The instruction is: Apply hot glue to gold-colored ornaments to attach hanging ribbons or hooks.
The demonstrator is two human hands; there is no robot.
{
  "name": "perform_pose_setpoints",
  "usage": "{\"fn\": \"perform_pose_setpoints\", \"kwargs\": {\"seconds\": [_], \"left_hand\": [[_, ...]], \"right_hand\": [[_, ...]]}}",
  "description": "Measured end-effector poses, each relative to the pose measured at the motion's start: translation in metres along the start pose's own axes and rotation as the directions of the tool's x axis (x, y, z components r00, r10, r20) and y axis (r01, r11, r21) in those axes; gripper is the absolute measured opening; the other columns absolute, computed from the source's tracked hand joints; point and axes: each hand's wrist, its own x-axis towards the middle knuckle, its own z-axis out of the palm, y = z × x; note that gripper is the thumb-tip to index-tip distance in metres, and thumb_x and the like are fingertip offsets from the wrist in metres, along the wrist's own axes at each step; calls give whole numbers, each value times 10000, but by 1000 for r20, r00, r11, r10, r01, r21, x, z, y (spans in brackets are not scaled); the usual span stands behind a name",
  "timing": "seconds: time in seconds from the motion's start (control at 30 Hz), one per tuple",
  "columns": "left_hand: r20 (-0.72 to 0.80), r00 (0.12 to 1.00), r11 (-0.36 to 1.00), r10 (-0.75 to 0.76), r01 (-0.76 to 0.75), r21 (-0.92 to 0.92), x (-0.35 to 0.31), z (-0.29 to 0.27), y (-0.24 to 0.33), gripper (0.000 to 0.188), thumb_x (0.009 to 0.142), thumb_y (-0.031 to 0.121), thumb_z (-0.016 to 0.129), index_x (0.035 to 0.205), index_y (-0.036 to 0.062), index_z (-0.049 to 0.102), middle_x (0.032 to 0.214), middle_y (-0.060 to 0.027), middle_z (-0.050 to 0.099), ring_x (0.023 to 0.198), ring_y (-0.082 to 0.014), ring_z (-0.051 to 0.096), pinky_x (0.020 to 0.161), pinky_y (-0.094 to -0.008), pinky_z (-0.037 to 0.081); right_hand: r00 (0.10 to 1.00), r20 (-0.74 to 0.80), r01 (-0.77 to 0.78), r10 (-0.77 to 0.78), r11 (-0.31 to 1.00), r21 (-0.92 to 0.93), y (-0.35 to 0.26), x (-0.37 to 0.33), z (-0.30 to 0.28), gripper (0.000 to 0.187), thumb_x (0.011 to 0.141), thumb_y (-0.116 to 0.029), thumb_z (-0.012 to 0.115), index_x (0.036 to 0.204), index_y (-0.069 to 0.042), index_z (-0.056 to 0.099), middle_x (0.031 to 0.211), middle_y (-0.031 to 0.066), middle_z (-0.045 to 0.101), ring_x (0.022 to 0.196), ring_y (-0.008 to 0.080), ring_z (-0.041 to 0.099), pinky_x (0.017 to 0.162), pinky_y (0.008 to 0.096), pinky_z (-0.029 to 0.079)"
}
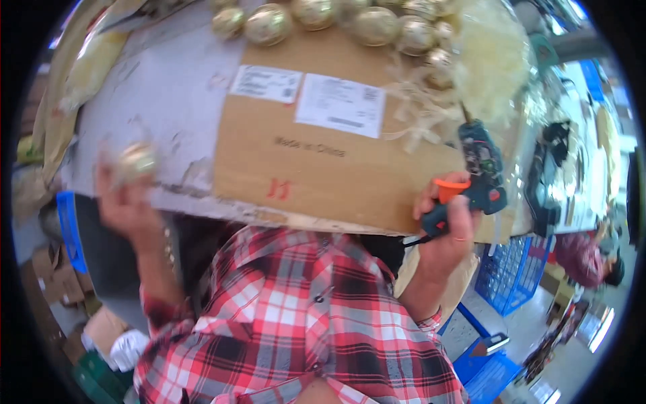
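My left hand (pixel 128 195) is raised at the left side of the table, its fingers closed around a shiny gold bauble (pixel 137 160). Hand and bauble are both smeared by motion. On the right, my right hand (pixel 447 229) grips a dark green glue gun (pixel 483 158) by its handle, with fingers at the orange trigger (pixel 451 188). The gun's nozzle points away from me. Beyond lies a cluster of gold baubles (pixel 268 25) along the far side of a flat cardboard sheet (pixel 336 172). Pale ribbon bows (pixel 418 124) rest between that cluster and the gun.
Clear plastic wrapping (pixel 494 54) covers the far right of the table. The whitish tabletop (pixel 168 87) is worn. Below its right edge stands a blue crate (pixel 513 273); a dark chair (pixel 114 249) is at the left. Another person (pixel 584 259) is at the far right.
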Motion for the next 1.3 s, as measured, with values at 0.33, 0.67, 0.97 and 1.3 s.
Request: {"fn": "perform_pose_setpoints", "kwargs": {"seconds": [0.33,0.67,0.97,1.3], "left_hand": [[-326,902,264,-284,400,878,-39,-299,-302,380,852,367,685,984,11,684,856,-149,697,822,-329,671,658,-440,540],[82,355,250,-931,461,852,-5,-250,-269,282,846,268,676,945,4,678,799,-133,684,774,-291,682,584,-431,541],[417,175,427,-892,22,904,53,-53,46,116,767,39,674,856,-31,647,691,-78,617,652,-119,609,537,-312,499],[736,432,597,522,-801,47,58,182,93,711,744,97,734,1398,58,457,1361,-165,511,1309,-333,434,1077,-435,352]], "right_hand": [[972,44,-227,231,971,-69,0,-1,10,289,782,-57,710,1026,1,565,697,53,612,558,128,588,511,247,443],[976,68,-200,209,973,-114,1,-3,-1,226,816,-75,724,993,3,607,736,36,626,594,97,594,528,232,442],[970,54,-231,239,966,-120,3,-4,-1,261,808,-75,746,1017,-4,609,744,32,623,597,96,591,516,241,440],[989,67,-124,132,986,-112,5,-2,-4,264,807,-45,737,1031,2,605,765,35,627,609,97,599,524,240,454]]}}
